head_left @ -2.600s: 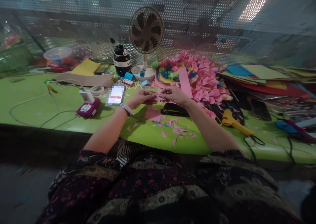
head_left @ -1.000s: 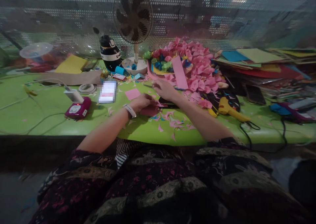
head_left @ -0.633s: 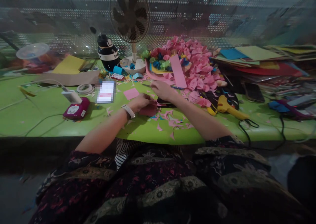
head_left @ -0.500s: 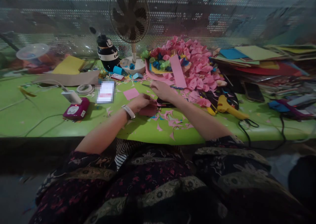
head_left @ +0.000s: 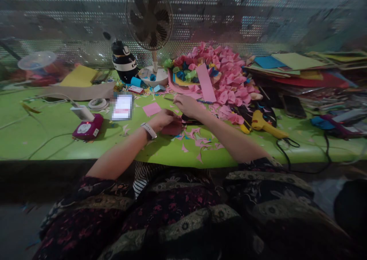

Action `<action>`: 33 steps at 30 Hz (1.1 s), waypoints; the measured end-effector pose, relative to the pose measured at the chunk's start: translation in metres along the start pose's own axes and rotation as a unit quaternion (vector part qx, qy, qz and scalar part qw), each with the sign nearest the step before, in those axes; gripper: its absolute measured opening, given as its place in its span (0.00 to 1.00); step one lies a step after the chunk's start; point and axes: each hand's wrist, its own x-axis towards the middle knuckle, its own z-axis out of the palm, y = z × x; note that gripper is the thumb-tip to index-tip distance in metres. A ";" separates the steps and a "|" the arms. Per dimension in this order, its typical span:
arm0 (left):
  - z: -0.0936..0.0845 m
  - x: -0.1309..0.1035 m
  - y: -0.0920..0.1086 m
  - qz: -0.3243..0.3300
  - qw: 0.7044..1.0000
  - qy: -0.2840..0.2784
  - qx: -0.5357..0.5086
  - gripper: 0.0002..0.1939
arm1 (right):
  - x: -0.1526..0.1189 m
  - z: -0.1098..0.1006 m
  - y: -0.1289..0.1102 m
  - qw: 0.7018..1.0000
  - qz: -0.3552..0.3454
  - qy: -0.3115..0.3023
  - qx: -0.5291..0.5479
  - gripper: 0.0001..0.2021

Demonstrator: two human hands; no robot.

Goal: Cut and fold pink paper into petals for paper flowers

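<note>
My left hand (head_left: 164, 118), with a pale watch strap at the wrist, is closed on a piece of pink paper (head_left: 172, 130) just above the green tabletop (head_left: 160, 149). Up and to the right of it, my right hand (head_left: 186, 104) is bent over with its fingers closed. A thin dark pointed tool (head_left: 168, 99) sticks out leftward from those fingers; its kind is unclear. Beneath the right wrist lies a dark flat object (head_left: 189, 119), partly hidden. A loose pink paper square (head_left: 151, 109) rests left of my hands, and pink paper scraps (head_left: 197, 138) lie scattered in front.
Behind my hands is a large heap of folded pink paper pieces (head_left: 229, 69). A yellow glue gun (head_left: 268, 126) lies to the right, near a paper stack (head_left: 295, 63). A fan (head_left: 149, 19), a black bottle (head_left: 124, 63), a lit phone (head_left: 122, 107) and a purple power adapter (head_left: 88, 127) stand leftward.
</note>
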 end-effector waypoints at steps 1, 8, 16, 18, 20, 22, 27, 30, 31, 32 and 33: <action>0.000 0.001 0.000 0.001 1.000 0.000 0.001 0.09 | 0.000 0.000 0.000 1.000 0.001 -0.001 -0.002 0.15; 0.001 0.000 0.000 0.002 1.000 0.001 0.008 0.08 | 0.001 -0.001 0.001 1.000 -0.010 -0.006 0.006 0.15; -0.004 0.004 -0.003 0.024 0.999 0.002 0.044 0.09 | 0.001 -0.001 0.003 1.000 -0.013 -0.002 0.026 0.15; -0.005 0.006 -0.004 0.029 0.998 0.003 0.055 0.08 | 0.001 -0.001 0.002 1.000 -0.010 -0.004 0.027 0.15; -0.006 0.007 -0.005 0.031 0.997 0.006 0.064 0.07 | 0.001 -0.002 0.001 1.000 -0.008 -0.009 0.027 0.16; -0.006 0.007 -0.005 0.033 0.997 0.006 0.072 0.07 | 0.000 -0.003 0.000 1.000 -0.004 -0.013 0.026 0.16; -0.006 0.006 -0.004 0.038 0.995 0.002 0.092 0.09 | -0.002 -0.006 -0.002 1.000 -0.001 -0.013 0.021 0.17; -0.006 0.006 -0.004 0.039 0.996 -0.001 0.086 0.10 | -0.001 -0.006 -0.003 1.000 0.000 -0.019 0.012 0.17; -0.006 0.006 -0.004 0.038 0.996 -0.002 0.081 0.10 | -0.001 -0.006 -0.003 1.000 0.000 -0.021 0.009 0.17; -0.006 0.006 -0.004 0.038 0.996 -0.004 0.077 0.10 | -0.001 -0.006 -0.003 1.000 0.001 -0.022 0.005 0.17; -0.005 0.006 -0.003 0.038 0.996 -0.005 0.075 0.10 | 0.000 -0.006 -0.004 1.000 0.003 -0.023 0.002 0.17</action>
